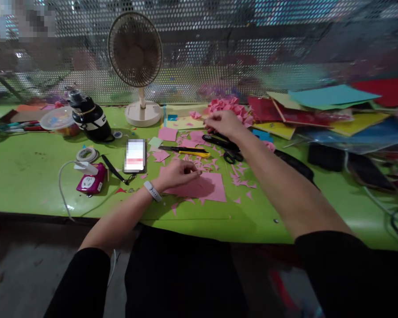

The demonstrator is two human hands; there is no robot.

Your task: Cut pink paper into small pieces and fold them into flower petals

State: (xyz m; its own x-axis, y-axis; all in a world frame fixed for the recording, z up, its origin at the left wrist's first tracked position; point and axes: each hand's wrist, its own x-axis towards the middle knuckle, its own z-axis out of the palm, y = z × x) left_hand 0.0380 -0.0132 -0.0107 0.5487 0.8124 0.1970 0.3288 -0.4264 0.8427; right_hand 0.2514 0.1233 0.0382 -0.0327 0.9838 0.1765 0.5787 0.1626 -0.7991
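Over a sheet of pink paper (215, 190) on the green table, my left hand (179, 173) is closed in a loose curl. Whatever its fingers hold, if anything, is hidden. My right hand (224, 123) reaches farther back, beside a heap of folded pink paper pieces (228, 106). Its fingers are bent together, pointing down and left, and what is in them cannot be made out. Below that hand lie black-handled scissors (234, 157). A yellow and black utility knife (195, 153) rests among pink paper scraps (240, 181) between my hands.
A fan (142, 114), a black bottle (92, 121) and a plastic tub (61, 121) stand at the back left. Nearer are a phone (135, 155), a tape roll (87, 154) and a magenta power socket (92, 181) with a cable. Coloured paper sheets (334, 96) pile up at right.
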